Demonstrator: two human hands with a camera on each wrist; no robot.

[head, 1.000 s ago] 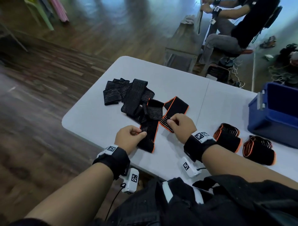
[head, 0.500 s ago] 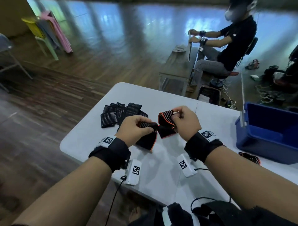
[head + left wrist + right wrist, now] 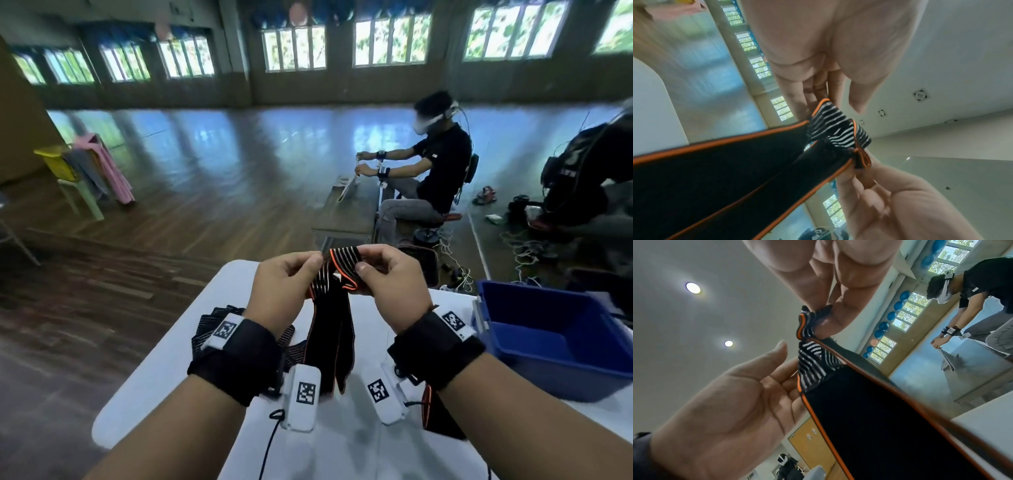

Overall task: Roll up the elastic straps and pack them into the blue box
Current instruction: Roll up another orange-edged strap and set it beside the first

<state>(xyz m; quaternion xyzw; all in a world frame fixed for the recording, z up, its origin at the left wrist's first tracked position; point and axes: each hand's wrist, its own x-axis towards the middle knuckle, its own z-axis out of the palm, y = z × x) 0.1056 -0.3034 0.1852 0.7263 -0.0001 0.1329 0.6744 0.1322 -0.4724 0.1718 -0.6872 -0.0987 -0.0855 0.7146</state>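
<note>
I hold a black elastic strap (image 3: pixel 331 329) with orange edges up over the white table (image 3: pixel 342 452). Its striped end (image 3: pixel 344 255) is folded over at the top, and the rest hangs down between my wrists. My right hand (image 3: pixel 358 265) pinches that striped end (image 3: pixel 807 324) between thumb and finger. My left hand (image 3: pixel 310 270) has its palm open, its straight fingers (image 3: pixel 785 374) lying against the strap's striped part (image 3: pixel 830 126) and its thumb free. The blue box (image 3: pixel 548 346) stands open at the right.
More loose striped straps (image 3: pixel 207 329) lie on the table under my left wrist. A rolled strap (image 3: pixel 436 414) lies under my right wrist. Beyond the table a seated person (image 3: pixel 435 171) works at a bench, with cables on the wooden floor.
Both hands have lifted the strap from the table to chest height, and its length now hangs down. The head view has tilted up toward the room. My left hand has opened its grip.
</note>
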